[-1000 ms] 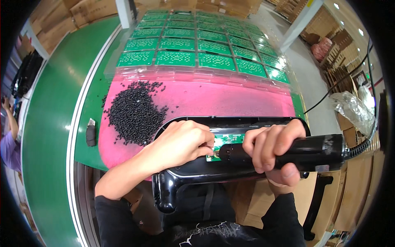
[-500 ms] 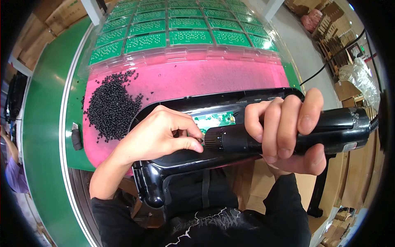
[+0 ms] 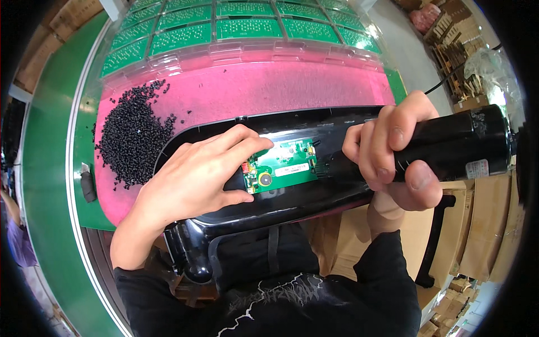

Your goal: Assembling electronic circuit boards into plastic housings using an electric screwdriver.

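Note:
A green circuit board [image 3: 287, 168] sits inside a long black plastic housing [image 3: 281, 206] with rounded ends. My left hand [image 3: 196, 174] lies across the board's left end, its index finger at the far edge and its thumb at the near edge. In my right hand [image 3: 396, 154] is a black electric screwdriver [image 3: 460, 147], held level with its dark nose pointing left at the board's right end. The driver's tip is hard to make out against the black housing.
A heap of small black screws [image 3: 132, 137] covers the left of the pink mat [image 3: 241, 81]. Behind the mat, clear plastic trays [image 3: 224, 50] hold rows of green circuit boards. A small dark object [image 3: 88, 184] lies at the left. Cardboard [image 3: 348, 247] stands at the near right.
My left fingers have left the driver's nose and spread over the board's left end. The screwdriver has shifted right and slightly away from me, uncovering more of the board.

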`<action>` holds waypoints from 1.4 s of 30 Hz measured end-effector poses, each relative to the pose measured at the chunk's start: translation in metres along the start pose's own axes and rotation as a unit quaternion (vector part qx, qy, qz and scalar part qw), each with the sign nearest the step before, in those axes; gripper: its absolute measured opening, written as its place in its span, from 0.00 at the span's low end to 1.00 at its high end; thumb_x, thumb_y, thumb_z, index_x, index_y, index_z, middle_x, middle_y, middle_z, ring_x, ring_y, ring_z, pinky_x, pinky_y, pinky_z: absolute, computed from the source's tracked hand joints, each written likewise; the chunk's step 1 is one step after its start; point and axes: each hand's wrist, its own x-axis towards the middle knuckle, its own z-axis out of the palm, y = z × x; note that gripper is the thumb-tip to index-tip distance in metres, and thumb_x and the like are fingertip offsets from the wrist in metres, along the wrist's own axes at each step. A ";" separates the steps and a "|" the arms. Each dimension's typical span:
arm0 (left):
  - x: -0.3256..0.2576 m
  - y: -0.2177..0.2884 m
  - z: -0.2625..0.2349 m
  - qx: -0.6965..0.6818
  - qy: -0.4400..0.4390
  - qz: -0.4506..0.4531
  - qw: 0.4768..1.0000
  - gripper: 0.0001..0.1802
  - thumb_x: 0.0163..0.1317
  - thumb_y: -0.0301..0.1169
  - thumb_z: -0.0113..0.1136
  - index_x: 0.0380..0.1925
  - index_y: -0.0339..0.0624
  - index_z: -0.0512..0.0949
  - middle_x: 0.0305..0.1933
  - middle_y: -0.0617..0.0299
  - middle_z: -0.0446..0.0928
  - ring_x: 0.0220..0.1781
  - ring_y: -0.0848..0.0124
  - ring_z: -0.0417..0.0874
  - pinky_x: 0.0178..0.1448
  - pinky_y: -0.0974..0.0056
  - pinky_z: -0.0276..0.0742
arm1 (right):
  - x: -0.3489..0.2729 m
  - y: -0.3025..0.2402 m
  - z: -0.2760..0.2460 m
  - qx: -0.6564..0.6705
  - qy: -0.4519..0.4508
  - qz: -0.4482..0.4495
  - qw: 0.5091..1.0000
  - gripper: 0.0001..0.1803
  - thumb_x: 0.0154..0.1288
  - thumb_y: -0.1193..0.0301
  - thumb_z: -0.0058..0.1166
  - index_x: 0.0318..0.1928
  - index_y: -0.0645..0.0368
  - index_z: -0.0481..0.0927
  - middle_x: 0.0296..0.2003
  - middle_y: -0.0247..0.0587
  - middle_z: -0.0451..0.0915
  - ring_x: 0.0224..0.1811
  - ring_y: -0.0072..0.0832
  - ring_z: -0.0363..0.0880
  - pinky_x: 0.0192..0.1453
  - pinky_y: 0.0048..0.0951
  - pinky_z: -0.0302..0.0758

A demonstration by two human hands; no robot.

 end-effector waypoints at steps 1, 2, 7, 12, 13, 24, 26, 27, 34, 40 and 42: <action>0.000 -0.001 0.002 -0.002 0.000 -0.002 1.000 0.43 0.36 0.31 0.79 0.58 0.44 0.73 0.55 0.59 0.74 0.50 0.55 0.81 0.50 0.57 0.80 | -0.001 0.003 -0.001 0.001 -0.002 0.013 1.000 0.17 0.55 0.64 0.59 0.39 0.55 0.66 0.18 0.28 0.70 0.12 0.16 0.67 0.25 0.24 0.63; 0.000 -0.002 0.003 -0.002 -0.001 -0.003 1.000 0.42 0.36 0.30 0.78 0.57 0.44 0.73 0.55 0.59 0.74 0.50 0.55 0.81 0.50 0.57 0.80 | -0.001 0.005 -0.003 0.001 -0.002 0.015 1.000 0.17 0.55 0.64 0.59 0.39 0.55 0.66 0.18 0.28 0.70 0.12 0.16 0.67 0.25 0.24 0.63; 0.000 0.001 0.003 0.004 0.012 0.015 1.000 0.39 0.37 0.28 0.78 0.55 0.44 0.74 0.53 0.60 0.74 0.50 0.57 0.81 0.50 0.58 0.80 | -0.001 0.009 -0.011 0.015 -0.013 -0.018 1.000 0.17 0.55 0.65 0.60 0.38 0.55 0.66 0.18 0.29 0.70 0.12 0.18 0.67 0.25 0.25 0.63; -0.003 0.002 0.004 0.028 0.015 0.024 0.999 0.37 0.41 0.31 0.77 0.55 0.44 0.73 0.54 0.61 0.74 0.50 0.58 0.82 0.47 0.59 0.81 | -0.009 0.010 -0.003 0.051 0.010 -0.020 0.998 0.18 0.53 0.65 0.65 0.35 0.56 0.68 0.16 0.29 0.70 0.11 0.19 0.68 0.22 0.27 0.66; -0.004 0.003 0.005 0.026 0.012 0.025 0.999 0.36 0.41 0.32 0.76 0.55 0.44 0.73 0.54 0.61 0.74 0.50 0.57 0.82 0.47 0.58 0.81 | -0.008 0.012 -0.008 0.084 -0.040 -0.020 0.995 0.18 0.52 0.68 0.66 0.36 0.59 0.69 0.18 0.32 0.71 0.15 0.20 0.67 0.26 0.27 0.66; -0.006 0.005 -0.004 0.052 -0.016 0.019 0.998 0.37 0.47 0.40 0.74 0.58 0.45 0.71 0.56 0.59 0.73 0.50 0.55 0.82 0.48 0.56 0.80 | -0.004 0.015 -0.018 0.018 -0.142 0.060 0.988 0.15 0.51 0.81 0.62 0.40 0.63 0.73 0.30 0.35 0.76 0.29 0.18 0.75 0.34 0.22 0.71; -0.005 0.008 -0.006 0.056 -0.001 0.026 0.998 0.38 0.46 0.43 0.75 0.57 0.45 0.72 0.56 0.58 0.73 0.51 0.54 0.81 0.48 0.55 0.80 | -0.002 0.024 -0.018 0.098 -0.170 0.041 0.980 0.18 0.52 0.83 0.62 0.43 0.63 0.73 0.32 0.33 0.77 0.32 0.16 0.75 0.37 0.22 0.73; -0.005 0.010 -0.008 0.052 0.008 0.024 0.998 0.38 0.44 0.45 0.75 0.56 0.45 0.73 0.55 0.57 0.74 0.52 0.53 0.80 0.49 0.55 0.80 | -0.002 0.027 -0.019 0.051 -0.166 0.034 0.984 0.18 0.52 0.82 0.63 0.44 0.63 0.73 0.32 0.34 0.77 0.32 0.16 0.75 0.37 0.22 0.73; 0.002 0.017 -0.007 0.096 0.252 -0.003 0.963 0.19 0.53 0.28 0.70 0.45 0.36 0.79 0.45 0.51 0.79 0.49 0.52 0.79 0.57 0.55 0.73 | 0.020 0.010 -0.037 0.105 0.055 0.092 0.989 0.11 0.64 0.72 0.61 0.42 0.60 0.74 0.25 0.34 0.74 0.25 0.23 0.75 0.29 0.26 0.73; -0.002 0.000 0.000 0.202 0.200 -0.020 0.959 0.11 0.54 0.25 0.67 0.35 0.31 0.78 0.32 0.46 0.75 0.37 0.45 0.78 0.44 0.51 0.72 | 0.053 0.026 -0.080 0.149 0.306 0.173 0.924 0.15 0.61 0.74 0.61 0.45 0.60 0.71 0.38 0.39 0.75 0.38 0.32 0.79 0.48 0.60 0.79; 0.001 -0.009 -0.002 0.203 0.150 -0.007 0.968 0.10 0.54 0.25 0.67 0.31 0.30 0.77 0.31 0.46 0.74 0.35 0.45 0.77 0.41 0.50 0.71 | 0.041 0.016 -0.092 0.101 0.285 0.173 0.937 0.25 0.62 0.74 0.60 0.56 0.64 0.64 0.46 0.44 0.72 0.47 0.36 0.78 0.59 0.71 0.71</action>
